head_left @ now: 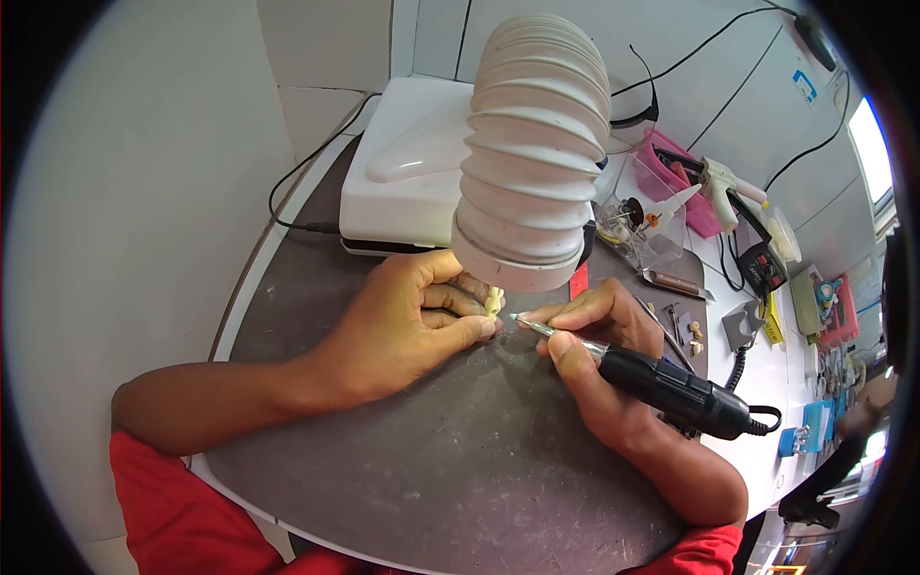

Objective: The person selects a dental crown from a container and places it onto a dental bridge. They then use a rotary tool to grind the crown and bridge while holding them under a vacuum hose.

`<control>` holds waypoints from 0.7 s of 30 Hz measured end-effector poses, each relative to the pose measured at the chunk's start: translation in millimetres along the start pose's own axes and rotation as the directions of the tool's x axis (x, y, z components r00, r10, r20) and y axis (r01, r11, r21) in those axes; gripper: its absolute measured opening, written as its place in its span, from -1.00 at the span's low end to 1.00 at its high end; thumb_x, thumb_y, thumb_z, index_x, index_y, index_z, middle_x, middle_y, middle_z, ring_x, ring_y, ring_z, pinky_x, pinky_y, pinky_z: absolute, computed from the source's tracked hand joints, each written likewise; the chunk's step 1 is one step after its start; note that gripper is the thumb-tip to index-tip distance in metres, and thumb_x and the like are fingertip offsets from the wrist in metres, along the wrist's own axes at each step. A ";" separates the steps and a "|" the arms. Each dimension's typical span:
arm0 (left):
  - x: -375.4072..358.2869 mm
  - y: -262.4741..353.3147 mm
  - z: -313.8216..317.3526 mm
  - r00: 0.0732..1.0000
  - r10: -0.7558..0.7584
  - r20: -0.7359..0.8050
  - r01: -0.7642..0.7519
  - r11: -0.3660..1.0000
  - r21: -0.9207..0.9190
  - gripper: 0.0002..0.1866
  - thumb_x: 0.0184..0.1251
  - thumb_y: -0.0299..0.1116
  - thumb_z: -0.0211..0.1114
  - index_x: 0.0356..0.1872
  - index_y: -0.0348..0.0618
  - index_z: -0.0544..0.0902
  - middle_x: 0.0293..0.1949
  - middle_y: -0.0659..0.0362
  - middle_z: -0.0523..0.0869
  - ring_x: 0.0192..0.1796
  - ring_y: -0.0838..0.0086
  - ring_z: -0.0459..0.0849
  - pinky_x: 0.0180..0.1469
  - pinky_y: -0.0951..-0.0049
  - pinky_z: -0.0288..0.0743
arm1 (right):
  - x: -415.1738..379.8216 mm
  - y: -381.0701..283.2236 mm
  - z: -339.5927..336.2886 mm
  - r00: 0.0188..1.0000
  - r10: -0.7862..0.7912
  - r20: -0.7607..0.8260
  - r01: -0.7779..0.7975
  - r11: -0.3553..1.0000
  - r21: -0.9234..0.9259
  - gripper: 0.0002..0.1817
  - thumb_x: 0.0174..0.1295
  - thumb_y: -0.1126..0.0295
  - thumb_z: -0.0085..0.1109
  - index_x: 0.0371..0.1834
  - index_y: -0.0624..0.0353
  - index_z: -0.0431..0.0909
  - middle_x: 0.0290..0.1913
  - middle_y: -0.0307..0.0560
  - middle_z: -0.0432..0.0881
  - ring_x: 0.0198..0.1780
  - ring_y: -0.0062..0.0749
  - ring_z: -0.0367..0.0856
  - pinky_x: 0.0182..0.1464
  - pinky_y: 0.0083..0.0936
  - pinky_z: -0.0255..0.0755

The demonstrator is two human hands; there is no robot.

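Note:
My left hand (407,321) pinches a small yellowish tooth-like piece (494,301) between thumb and fingers, just under the mouth of a white ribbed hose (530,144). My right hand (609,350) is wrapped round a black and silver rotary handpiece (661,383), held like a pen. Its pale tip (516,317) points left at the piece, with a small gap between them. Both hands are over the dark grey work surface (441,479).
A white box-shaped unit (402,192) stands behind my left hand. To the back right are a pink basket (685,153), a clear container of small tools (637,225), a glue gun (721,192), a knife (676,284) and several small pale pieces (696,331). A coiled cord (737,369) hangs beyond the handpiece.

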State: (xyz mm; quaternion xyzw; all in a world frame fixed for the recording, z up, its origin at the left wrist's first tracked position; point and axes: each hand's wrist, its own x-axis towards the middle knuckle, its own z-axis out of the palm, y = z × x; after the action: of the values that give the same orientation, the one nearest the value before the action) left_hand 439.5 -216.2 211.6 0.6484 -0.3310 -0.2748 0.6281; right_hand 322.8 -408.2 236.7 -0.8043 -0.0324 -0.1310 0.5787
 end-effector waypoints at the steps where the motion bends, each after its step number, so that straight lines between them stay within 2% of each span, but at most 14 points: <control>1: -1.4 2.3 0.6 1.000 0.003 -0.003 -0.003 1.000 0.000 -0.72 0.37 -0.55 0.37 0.05 -0.36 0.61 -0.13 0.17 0.71 -0.05 0.56 0.72 0.01 0.50 0.66 | 0.4 -0.9 -0.7 1.000 -0.003 0.003 0.003 1.000 -0.002 -0.81 0.33 0.35 0.20 -0.22 0.23 0.43 -0.15 0.10 0.73 -0.21 -0.60 0.65 -0.08 -0.59 0.54; 3: -4.9 8.7 2.6 0.995 0.059 -0.077 -0.040 0.975 0.221 -0.75 0.33 -0.59 0.35 0.02 -0.33 0.65 -0.16 0.16 0.71 -0.13 0.55 0.71 -0.03 0.50 0.64 | 0.8 -3.0 -2.2 1.000 0.005 -0.001 -0.005 1.000 -0.015 -0.81 0.35 0.35 0.18 -0.23 0.22 0.43 -0.17 0.11 0.74 -0.23 -0.58 0.66 -0.06 -0.56 0.55; 4: -5.9 9.5 2.1 0.995 0.062 -0.079 -0.043 0.975 0.218 -0.75 0.33 -0.59 0.35 0.02 -0.33 0.65 -0.16 0.16 0.71 -0.13 0.55 0.71 -0.03 0.50 0.64 | 0.5 -1.4 -3.1 1.000 0.004 0.001 -0.004 1.000 -0.019 -0.81 0.35 0.35 0.18 -0.23 0.22 0.43 -0.17 0.11 0.74 -0.23 -0.58 0.66 -0.06 -0.56 0.55; 6: -7.7 10.2 -0.1 0.958 0.285 0.002 -0.251 0.839 0.483 -0.68 0.26 -0.58 0.36 0.05 -0.28 0.66 -0.24 0.13 0.69 -0.23 0.47 0.69 -0.11 0.44 0.59 | 0.4 6.6 -3.9 1.000 -0.016 -0.002 0.016 0.998 0.054 -0.83 0.37 0.37 0.16 -0.24 0.23 0.42 -0.24 0.08 0.72 -0.23 -0.52 0.68 -0.03 -0.47 0.58; 7: -7.7 9.8 -1.5 0.957 0.290 0.000 -0.254 0.839 0.481 -0.68 0.26 -0.58 0.36 0.05 -0.28 0.66 -0.24 0.13 0.69 -0.23 0.47 0.69 -0.11 0.44 0.59 | 0.8 8.8 -3.5 1.000 -0.018 0.000 0.018 0.999 0.049 -0.83 0.37 0.37 0.16 -0.24 0.23 0.42 -0.24 0.08 0.72 -0.23 -0.52 0.68 -0.03 -0.47 0.58; 9: -6.7 8.8 -4.1 0.932 0.359 0.042 -0.304 0.715 0.629 -0.64 0.20 -0.53 0.37 0.06 -0.24 0.68 -0.31 0.09 0.65 -0.29 0.37 0.65 -0.17 0.35 0.53 | 1.4 11.6 -2.3 1.000 0.001 -0.005 0.000 0.977 0.214 -0.82 0.38 0.37 0.15 -0.25 0.24 0.41 -0.32 0.03 0.67 -0.23 -0.43 0.70 0.01 -0.37 0.60; 13: -8.3 14.1 -5.8 0.952 0.305 0.031 -0.257 0.740 0.621 -0.70 0.23 -0.48 0.37 0.00 -0.22 0.70 -0.32 0.09 0.65 -0.27 0.31 0.65 -0.17 0.31 0.51 | 1.3 13.2 -2.6 1.000 0.027 -0.015 -0.022 0.958 0.286 -0.81 0.38 0.36 0.17 -0.24 0.25 0.40 -0.36 -0.01 0.63 -0.23 -0.37 0.72 0.04 -0.29 0.61; 16: -7.5 8.0 -6.4 0.937 0.345 0.051 -0.292 0.698 0.654 -0.75 0.25 -0.47 0.37 -0.04 -0.20 0.71 -0.27 0.07 0.67 -0.24 0.27 0.67 -0.18 0.29 0.52 | 1.0 16.6 -4.3 1.000 0.008 -0.010 -0.004 0.934 0.356 -0.87 0.41 0.44 0.13 -0.23 0.28 0.44 -0.34 -0.02 0.68 -0.16 -0.36 0.77 0.04 -0.41 0.62; 18: -6.3 0.8 -7.2 0.860 0.499 0.107 -0.420 0.571 0.705 -0.77 0.27 -0.47 0.36 -0.06 -0.19 0.71 -0.23 0.04 0.67 -0.23 0.21 0.67 -0.19 0.26 0.54 | 0.9 15.5 -3.9 0.999 0.037 -0.008 -0.030 0.914 0.406 -0.88 0.41 0.45 0.11 -0.23 0.28 0.44 -0.35 -0.02 0.67 -0.16 -0.33 0.77 0.06 -0.36 0.62; 21: -9.3 6.6 -7.3 0.886 0.451 0.108 -0.388 0.595 0.704 -0.77 0.27 -0.48 0.35 -0.04 -0.18 0.70 -0.21 0.02 0.66 -0.21 0.16 0.68 -0.18 0.21 0.55 | 2.1 17.2 -4.9 1.000 0.008 0.001 -0.007 0.898 0.439 -0.89 0.41 0.46 0.10 -0.22 0.28 0.44 -0.34 -0.02 0.67 -0.17 -0.32 0.77 0.08 -0.31 0.62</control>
State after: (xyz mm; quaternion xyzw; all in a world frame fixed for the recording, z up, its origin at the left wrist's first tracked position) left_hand 438.7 -204.3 218.1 0.7527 -0.5278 0.0560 0.3896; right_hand 327.4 -418.7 222.8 -0.6532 -0.0578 -0.1185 0.7456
